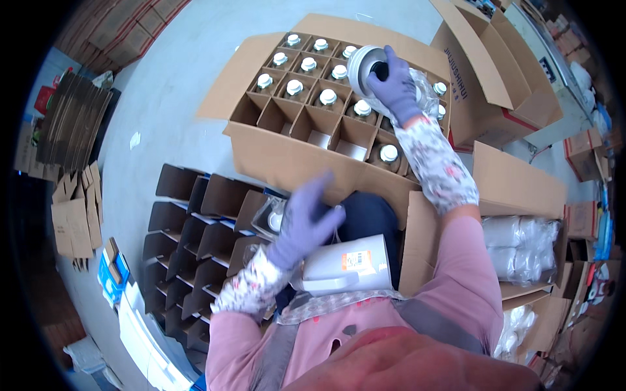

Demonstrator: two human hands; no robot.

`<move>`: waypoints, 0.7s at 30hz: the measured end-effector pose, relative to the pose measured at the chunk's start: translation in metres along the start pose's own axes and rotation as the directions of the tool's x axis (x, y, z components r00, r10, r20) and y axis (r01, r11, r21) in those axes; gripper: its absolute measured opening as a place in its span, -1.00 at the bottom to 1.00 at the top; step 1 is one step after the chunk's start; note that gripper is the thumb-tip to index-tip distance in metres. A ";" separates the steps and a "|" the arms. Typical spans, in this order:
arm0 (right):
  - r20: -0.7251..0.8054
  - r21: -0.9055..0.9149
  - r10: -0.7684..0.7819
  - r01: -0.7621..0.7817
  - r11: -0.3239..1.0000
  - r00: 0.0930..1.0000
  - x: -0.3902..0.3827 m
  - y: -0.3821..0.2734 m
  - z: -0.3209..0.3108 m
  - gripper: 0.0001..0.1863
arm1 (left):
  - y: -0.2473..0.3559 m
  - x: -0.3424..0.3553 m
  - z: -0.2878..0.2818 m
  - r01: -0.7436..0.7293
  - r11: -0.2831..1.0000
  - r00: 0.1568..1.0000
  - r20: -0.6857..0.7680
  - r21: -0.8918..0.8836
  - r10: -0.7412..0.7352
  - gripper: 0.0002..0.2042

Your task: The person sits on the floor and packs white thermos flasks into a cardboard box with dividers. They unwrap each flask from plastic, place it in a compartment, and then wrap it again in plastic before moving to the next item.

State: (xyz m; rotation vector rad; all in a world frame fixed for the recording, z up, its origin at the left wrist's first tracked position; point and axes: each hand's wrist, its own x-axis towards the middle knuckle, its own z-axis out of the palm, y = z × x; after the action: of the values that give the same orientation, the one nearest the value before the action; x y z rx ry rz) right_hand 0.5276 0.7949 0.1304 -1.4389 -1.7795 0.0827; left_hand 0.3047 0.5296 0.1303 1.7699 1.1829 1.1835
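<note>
My right hand, in a purple glove, grips a round silvery-white lid by its black knob. It hangs over the far right part of an open carton with cardboard dividers. Bottles with white caps, like this bottle, stand in many of its cells. My left hand, also gloved, is a little blurred with its fingers spread, and nothing shows in it. Just below that hand, a white jug with a handle and an orange-and-white label lies on its side across my lap. Clear plastic wrap shows beside my right hand.
Cardboard dividers stand on my left. On my right, an open carton holds plastic-wrapped white items. Another tall open carton stands at the far right. Flattened cardboard is stacked at the far left.
</note>
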 end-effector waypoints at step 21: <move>0.140 0.656 -0.493 0.292 0.695 0.859 -0.229 -0.130 -0.192 0.42 | 0.079 -0.022 0.015 0.456 0.690 0.880 0.398 -0.562 -0.257 -0.58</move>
State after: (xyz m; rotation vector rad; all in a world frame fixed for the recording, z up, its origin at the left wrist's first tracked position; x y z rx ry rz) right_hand 0.5461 0.4767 0.1990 -0.5594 -2.0175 0.6372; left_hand 0.3390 0.4806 0.1890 1.0634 0.7606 0.8948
